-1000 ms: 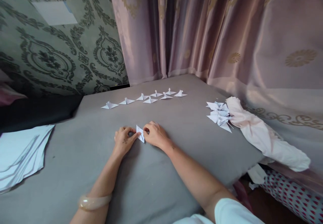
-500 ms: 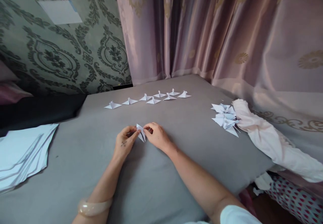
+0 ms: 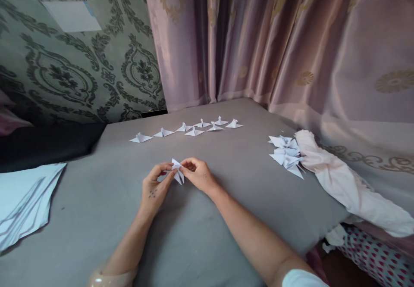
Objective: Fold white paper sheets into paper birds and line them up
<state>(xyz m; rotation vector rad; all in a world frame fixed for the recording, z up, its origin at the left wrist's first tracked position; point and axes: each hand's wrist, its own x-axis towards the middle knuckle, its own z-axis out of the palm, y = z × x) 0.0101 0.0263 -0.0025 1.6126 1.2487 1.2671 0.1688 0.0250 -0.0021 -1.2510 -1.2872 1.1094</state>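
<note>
A small folded white paper figure (image 3: 178, 175) is pinched between my two hands above the grey surface, its points facing up and down. My left hand (image 3: 156, 185) grips its left side between thumb and fingers. On its right side, my right hand (image 3: 198, 175) holds it with thumb and fingertips. Beyond the hands, several finished-looking paper cranes (image 3: 163, 132) stand with wings spread in two loose rows. To the right lies a heap of flatter folded paper pieces (image 3: 287, 154).
A stack of white paper sheets (image 3: 29, 201) lies at the left, beside a black cloth (image 3: 48, 145). A twisted white cloth (image 3: 349, 183) runs along the right edge of the grey surface (image 3: 106, 183). Pink curtains (image 3: 252, 41) and a patterned wall (image 3: 80, 63) stand behind.
The camera view has shifted slightly. Both hands keep hold of the paper figure, which is turned a little and shows more of its upper point between the fingers.
</note>
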